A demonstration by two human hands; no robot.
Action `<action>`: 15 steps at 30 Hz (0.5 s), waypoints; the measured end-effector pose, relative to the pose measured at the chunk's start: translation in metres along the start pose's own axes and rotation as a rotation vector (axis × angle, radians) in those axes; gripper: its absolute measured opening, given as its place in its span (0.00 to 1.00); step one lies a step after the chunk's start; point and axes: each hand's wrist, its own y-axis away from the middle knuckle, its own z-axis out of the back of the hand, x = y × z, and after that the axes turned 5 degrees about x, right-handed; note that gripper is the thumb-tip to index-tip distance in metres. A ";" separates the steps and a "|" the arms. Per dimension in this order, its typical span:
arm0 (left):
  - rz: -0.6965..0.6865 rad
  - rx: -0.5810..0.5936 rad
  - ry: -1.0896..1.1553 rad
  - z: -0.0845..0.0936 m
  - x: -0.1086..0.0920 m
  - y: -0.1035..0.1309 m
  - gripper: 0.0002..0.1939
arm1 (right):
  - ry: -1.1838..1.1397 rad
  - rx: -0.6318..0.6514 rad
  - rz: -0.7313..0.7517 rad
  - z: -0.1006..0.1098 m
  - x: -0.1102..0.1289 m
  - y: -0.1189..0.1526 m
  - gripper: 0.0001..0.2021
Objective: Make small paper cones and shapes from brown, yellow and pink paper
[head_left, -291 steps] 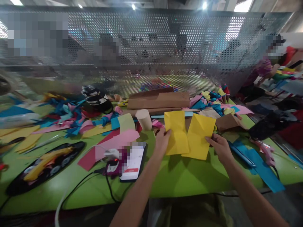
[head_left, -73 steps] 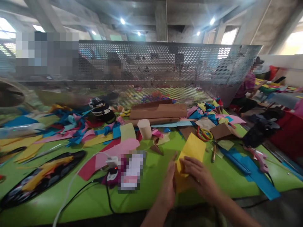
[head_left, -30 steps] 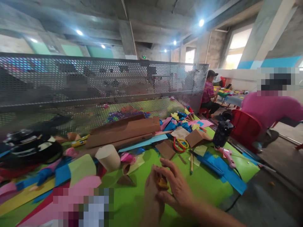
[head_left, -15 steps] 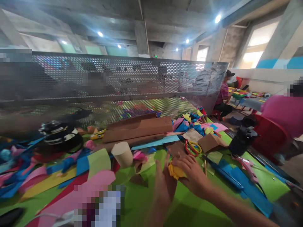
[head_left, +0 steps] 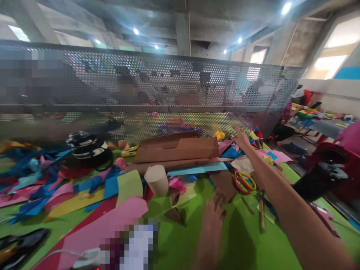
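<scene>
My right hand (head_left: 240,138) reaches to the back of the green table, fingers apart and holding nothing. Just left of it, a crumpled yellow paper piece (head_left: 219,135) rests at the right end of the brown paper stack (head_left: 177,149). Blue and pink paper pieces (head_left: 232,150) lie beneath and beside that hand. Nearer to me, my left hand (head_left: 215,210) is over the green tabletop (head_left: 180,240), blurred, its fingers spread with nothing in them. Red-and-yellow-handled scissors (head_left: 244,182) lie between my left hand and my right forearm.
A perforated metal screen (head_left: 168,86) stands behind the table. A roll (head_left: 156,180), pink paper (head_left: 112,221) and a black-and-silver object (head_left: 89,148) are on the left. A black object (head_left: 320,180) stands at the right edge. People sit beyond it.
The yellow paper was between my hands and is now at the back of the table. My right hand has let go of it and stretched forward. The view has shifted.
</scene>
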 end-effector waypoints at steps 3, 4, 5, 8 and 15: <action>0.070 0.008 0.020 0.015 0.004 -0.015 0.36 | 0.055 0.123 -0.043 -0.027 -0.019 -0.004 0.12; 0.084 0.031 0.030 0.019 0.006 -0.019 0.36 | 0.071 0.167 -0.051 -0.036 -0.023 -0.003 0.12; 0.087 0.055 0.040 0.023 0.008 -0.021 0.36 | 0.086 0.205 -0.059 -0.044 -0.027 -0.002 0.13; 0.095 0.113 0.046 0.031 0.013 -0.023 0.33 | 0.124 0.268 -0.088 -0.062 -0.033 -0.004 0.16; 0.115 0.116 0.032 0.030 0.014 -0.025 0.30 | 0.130 0.228 -0.064 -0.070 -0.034 -0.020 0.17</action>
